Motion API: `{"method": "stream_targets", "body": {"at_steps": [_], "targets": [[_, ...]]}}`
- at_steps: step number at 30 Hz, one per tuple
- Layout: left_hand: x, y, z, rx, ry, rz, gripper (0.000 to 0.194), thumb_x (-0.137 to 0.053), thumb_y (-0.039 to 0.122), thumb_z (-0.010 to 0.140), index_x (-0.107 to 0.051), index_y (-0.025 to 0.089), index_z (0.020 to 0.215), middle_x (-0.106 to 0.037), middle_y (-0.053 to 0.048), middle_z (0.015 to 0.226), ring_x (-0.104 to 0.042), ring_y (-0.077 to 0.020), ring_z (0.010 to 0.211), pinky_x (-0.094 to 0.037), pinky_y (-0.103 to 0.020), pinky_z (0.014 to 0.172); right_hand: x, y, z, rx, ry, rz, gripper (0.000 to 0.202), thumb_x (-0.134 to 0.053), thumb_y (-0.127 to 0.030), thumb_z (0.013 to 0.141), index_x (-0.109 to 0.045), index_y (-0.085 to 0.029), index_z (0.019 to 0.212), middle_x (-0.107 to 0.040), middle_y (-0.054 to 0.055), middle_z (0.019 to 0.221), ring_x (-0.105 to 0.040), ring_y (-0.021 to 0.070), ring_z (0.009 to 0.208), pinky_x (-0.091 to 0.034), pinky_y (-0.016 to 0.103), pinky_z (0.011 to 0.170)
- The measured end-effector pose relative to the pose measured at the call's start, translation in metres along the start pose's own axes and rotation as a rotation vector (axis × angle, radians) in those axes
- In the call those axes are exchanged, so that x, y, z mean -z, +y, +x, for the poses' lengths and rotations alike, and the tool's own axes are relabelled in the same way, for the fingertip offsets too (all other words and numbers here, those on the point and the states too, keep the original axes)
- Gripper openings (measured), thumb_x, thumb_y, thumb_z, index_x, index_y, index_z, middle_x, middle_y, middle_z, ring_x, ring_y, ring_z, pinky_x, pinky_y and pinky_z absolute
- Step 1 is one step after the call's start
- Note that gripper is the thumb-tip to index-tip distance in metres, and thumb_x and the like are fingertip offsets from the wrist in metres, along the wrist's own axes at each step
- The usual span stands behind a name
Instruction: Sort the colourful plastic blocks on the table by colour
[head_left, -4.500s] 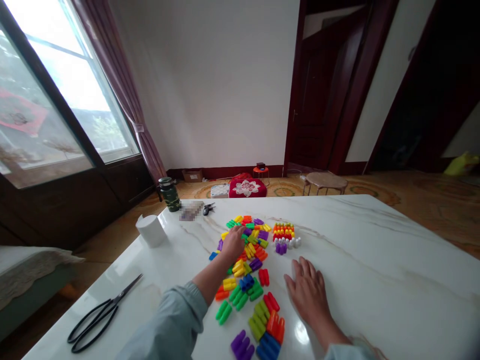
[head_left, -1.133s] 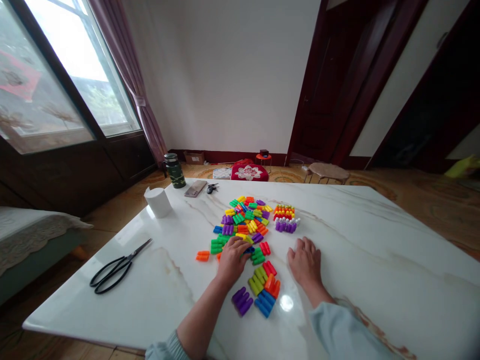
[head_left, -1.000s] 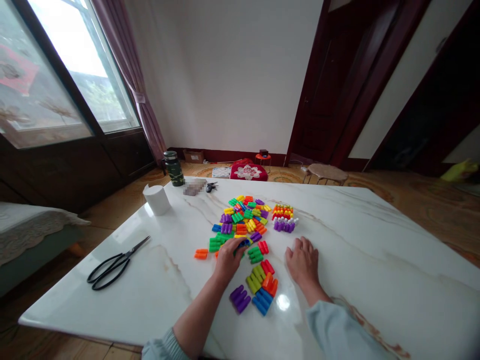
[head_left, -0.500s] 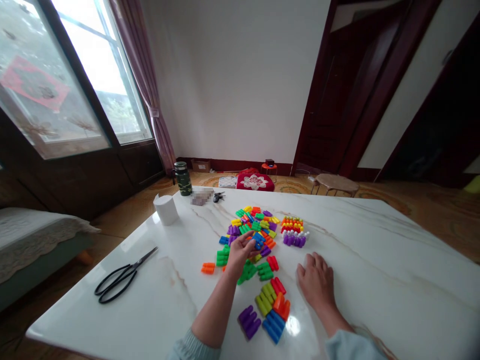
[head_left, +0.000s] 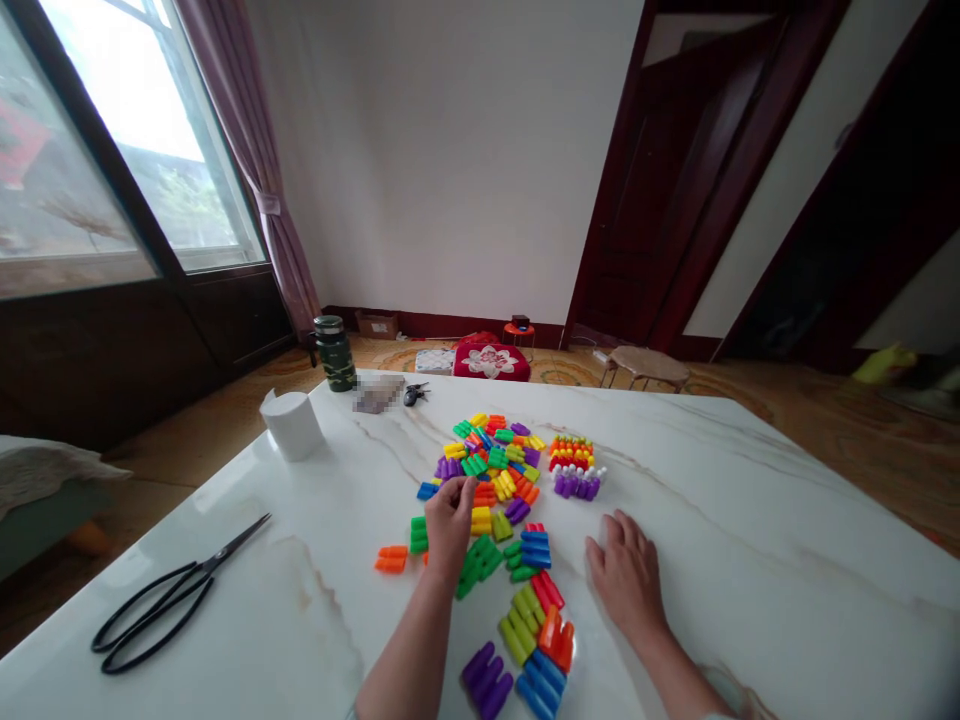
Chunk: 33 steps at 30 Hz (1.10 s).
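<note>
My left hand [head_left: 450, 520] is over the left side of a pile of bright plastic pieces, each shaped like joined tubes. Its fingers are curled together, and whatever they may hold is hidden. A blue piece [head_left: 535, 549] lies to its right, by green and red pieces. Nearer me is a group with a purple piece [head_left: 487, 680], a lime piece [head_left: 523, 625], an orange piece [head_left: 556, 638] and a blue piece [head_left: 541, 684]. My right hand [head_left: 624, 572] rests flat on the table, fingers stretched, touching no piece.
Rows of pieces topped with small balls [head_left: 577, 467] stand right of the pile. Black scissors [head_left: 180, 595], a white paper roll [head_left: 294, 426], a camouflage bottle [head_left: 334, 353] and a small black object [head_left: 414, 394] are on the marble-patterned table [head_left: 750, 520].
The blue piece that was in my left hand now lies beside the green piece. My left hand has let it go and drawn back left. The view has shifted slightly; my right hand stays flat.
</note>
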<state>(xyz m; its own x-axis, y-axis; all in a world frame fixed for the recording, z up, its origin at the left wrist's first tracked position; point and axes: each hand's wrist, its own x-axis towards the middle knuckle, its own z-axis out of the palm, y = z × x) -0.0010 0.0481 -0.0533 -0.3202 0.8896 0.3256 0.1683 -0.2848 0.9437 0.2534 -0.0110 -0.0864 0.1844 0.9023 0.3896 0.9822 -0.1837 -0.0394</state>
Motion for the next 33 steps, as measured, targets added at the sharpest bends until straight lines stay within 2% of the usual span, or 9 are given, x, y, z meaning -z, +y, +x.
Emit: {"method": "stream_targets", "body": {"at_steps": [6,11,13,15,19,23,26,30,33], "targets": [[-0.004,0.004,0.002,-0.088,-0.079,0.15,0.042,-0.053,0.044,0.088,-0.048,0.018,0.056,-0.033,0.006,0.05,-0.031,-0.0083,0.048,-0.021,-0.023,0.049,0.004,0.007,0.005,0.168,0.12,0.397,0.032,-0.042,-0.027,0.091,-0.064,-0.015,0.11,-0.06,0.016,0.125,-0.055,0.025,0.116,-0.043,0.039,0.102],[-0.009,0.004,-0.001,-0.149,-0.278,0.345,0.04,-0.052,0.039,0.088,-0.047,0.018,0.053,-0.037,0.005,0.047,-0.035,-0.0085,0.045,-0.018,-0.025,0.05,0.014,-0.038,0.054,0.252,0.069,0.697,0.028,-0.042,-0.023,0.09,-0.066,-0.018,0.102,-0.065,0.011,0.113,-0.061,0.0211,0.105,-0.053,0.034,0.088],[-0.01,0.001,-0.003,-0.169,-0.308,0.406,0.038,-0.053,0.037,0.088,-0.049,0.018,0.055,-0.039,0.005,0.048,-0.036,-0.0088,0.046,-0.018,-0.026,0.051,0.01,-0.062,0.079,0.288,0.046,0.66,0.033,-0.043,-0.015,0.085,-0.066,-0.017,0.108,-0.066,0.01,0.114,-0.059,0.0222,0.111,-0.049,0.038,0.098],[-0.01,-0.002,-0.003,-0.176,-0.316,0.439,0.037,-0.053,0.038,0.088,-0.05,0.019,0.056,-0.041,0.005,0.049,-0.036,-0.0091,0.047,-0.018,-0.026,0.051,0.004,-0.082,0.1,0.326,0.006,0.57,0.048,-0.041,-0.007,0.08,-0.062,-0.017,0.122,-0.063,0.01,0.125,-0.053,0.0217,0.121,-0.041,0.039,0.107],[-0.011,-0.004,-0.003,-0.189,-0.313,0.458,0.037,-0.051,0.037,0.089,-0.051,0.019,0.057,-0.045,0.003,0.049,-0.039,-0.0096,0.047,-0.019,-0.026,0.052,-0.006,-0.11,0.12,0.356,-0.092,0.381,0.062,-0.041,-0.001,0.08,-0.051,-0.017,0.139,-0.057,0.01,0.137,-0.046,0.0223,0.13,-0.036,0.038,0.11],[-0.011,-0.006,-0.002,-0.21,-0.317,0.464,0.036,-0.05,0.036,0.09,-0.05,0.019,0.058,-0.046,0.003,0.05,-0.041,-0.0097,0.047,-0.02,-0.025,0.052,-0.005,-0.123,0.122,0.356,-0.15,0.25,0.047,-0.043,-0.008,0.087,-0.058,-0.019,0.13,-0.065,0.011,0.123,-0.053,0.0258,0.118,-0.042,0.04,0.1],[-0.011,-0.007,-0.002,-0.212,-0.312,0.481,0.037,-0.051,0.036,0.09,-0.049,0.019,0.058,-0.045,0.004,0.049,-0.04,-0.0097,0.047,-0.019,-0.025,0.052,0.002,-0.122,0.117,0.361,-0.103,0.275,0.038,-0.044,-0.011,0.089,-0.064,-0.019,0.12,-0.067,0.011,0.111,-0.057,0.0248,0.11,-0.044,0.038,0.097],[-0.011,-0.006,-0.002,-0.217,-0.308,0.491,0.037,-0.051,0.037,0.09,-0.05,0.019,0.058,-0.045,0.004,0.049,-0.039,-0.0094,0.046,-0.019,-0.025,0.052,0.005,-0.103,0.096,0.275,0.058,0.548,0.034,-0.046,-0.017,0.089,-0.061,-0.017,0.12,-0.064,0.012,0.117,-0.059,0.023,0.109,-0.047,0.036,0.095],[-0.011,-0.005,-0.003,-0.21,-0.311,0.506,0.036,-0.052,0.036,0.09,-0.051,0.019,0.058,-0.048,0.003,0.051,-0.041,-0.0094,0.047,-0.019,-0.025,0.051,0.0,-0.078,0.07,0.189,0.067,0.792,0.028,-0.048,-0.027,0.091,-0.063,-0.017,0.112,-0.067,0.011,0.11,-0.063,0.0225,0.103,-0.052,0.036,0.089]]}}
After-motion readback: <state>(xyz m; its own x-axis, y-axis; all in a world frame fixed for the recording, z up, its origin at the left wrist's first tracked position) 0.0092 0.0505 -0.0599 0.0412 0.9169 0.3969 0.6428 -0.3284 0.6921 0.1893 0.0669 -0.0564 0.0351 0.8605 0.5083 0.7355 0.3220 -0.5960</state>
